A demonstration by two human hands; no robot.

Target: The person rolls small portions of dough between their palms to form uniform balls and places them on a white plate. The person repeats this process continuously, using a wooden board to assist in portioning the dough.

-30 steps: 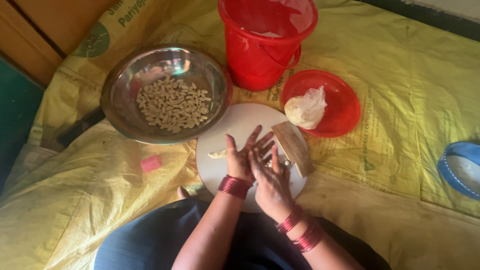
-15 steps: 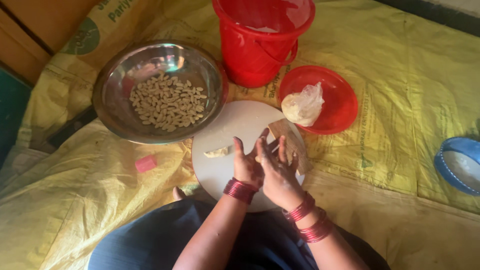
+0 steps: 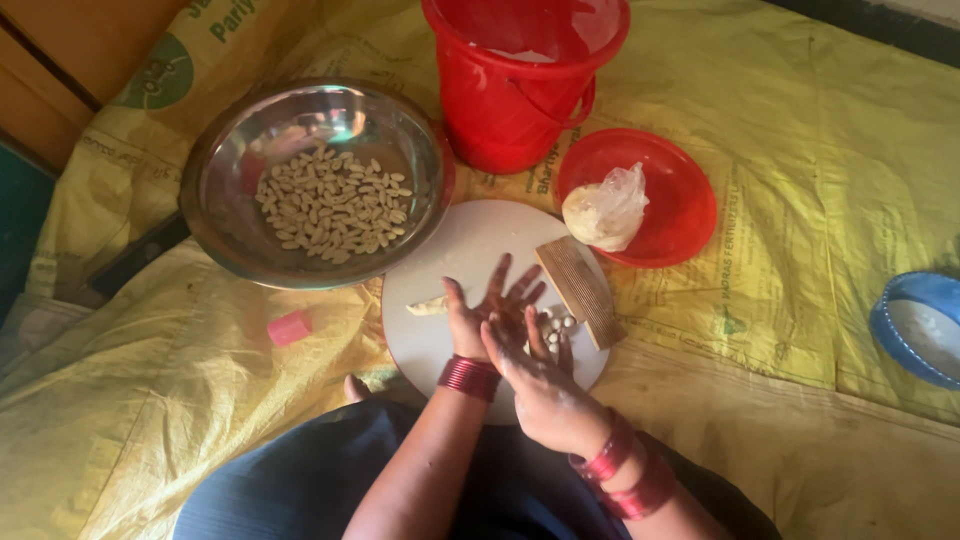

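While both hands hover over the round white board (image 3: 440,350), the left hand (image 3: 490,310) lies palm-up with fingers spread, and the right hand (image 3: 545,395) rests its open fingers across it, gripping nothing. Small white dough pellets (image 3: 556,325) sit just beside the fingers, next to a ridged wooden block (image 3: 580,290). A steel bowl (image 3: 240,240) of shaped pieces stands to the left.
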